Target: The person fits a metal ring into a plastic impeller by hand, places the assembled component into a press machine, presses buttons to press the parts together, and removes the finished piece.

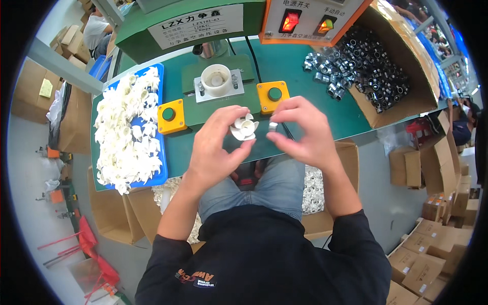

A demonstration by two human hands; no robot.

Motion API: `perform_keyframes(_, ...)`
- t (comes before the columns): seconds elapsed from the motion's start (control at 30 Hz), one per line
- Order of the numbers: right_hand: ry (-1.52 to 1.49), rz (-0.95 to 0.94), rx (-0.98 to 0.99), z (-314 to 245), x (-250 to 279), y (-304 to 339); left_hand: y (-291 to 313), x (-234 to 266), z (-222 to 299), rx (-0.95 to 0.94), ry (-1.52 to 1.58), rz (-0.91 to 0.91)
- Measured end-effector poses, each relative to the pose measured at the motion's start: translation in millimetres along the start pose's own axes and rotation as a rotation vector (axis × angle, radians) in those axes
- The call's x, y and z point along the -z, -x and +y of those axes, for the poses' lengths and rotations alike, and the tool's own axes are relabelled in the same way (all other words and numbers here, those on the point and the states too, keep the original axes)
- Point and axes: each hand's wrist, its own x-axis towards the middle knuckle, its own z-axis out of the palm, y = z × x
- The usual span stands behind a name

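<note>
My left hand (217,145) grips a white plastic part (244,128) with curved petal-like blades around a round centre. Facing it, my right hand (304,133) pinches a small shiny metal ring (272,126) between thumb and fingers. The two pieces are a short gap apart, above the near edge of the green table (188,147). Just beyond my hands stands a green press with a round white holder (216,80) bolted on a metal plate. Yellow button boxes sit on either side, the left one (172,116) and the right one (273,96).
A blue tray (161,170) heaped with white petal parts (124,137) lies at the left. At the right, metal rings (373,68) spill from a tipped cardboard box (424,61). An orange control box (310,23) with lit switches overhangs the back. Open cartons (114,218) flank my legs.
</note>
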Motion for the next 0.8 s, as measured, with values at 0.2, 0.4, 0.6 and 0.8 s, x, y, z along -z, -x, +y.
perform_keyframes(0.2, 0.037, -0.015, 0.031, -16, -11, -8, -3, -7, 11, -0.040, -0.042, -0.021)
perform_keyframes(0.4, 0.074, 0.007, 0.139, -15, -19, -13, 1, -7, 10, -0.061, -0.067, 0.050)
perform_keyframes(0.6, 0.078, 0.013, 0.171, -17, -19, -16, 3, -5, 14, -0.098, -0.103, 0.094)
perform_keyframes(0.8, 0.072, -0.029, 0.216, -17, -19, -21, 1, -3, 16, -0.126, -0.144, 0.087)
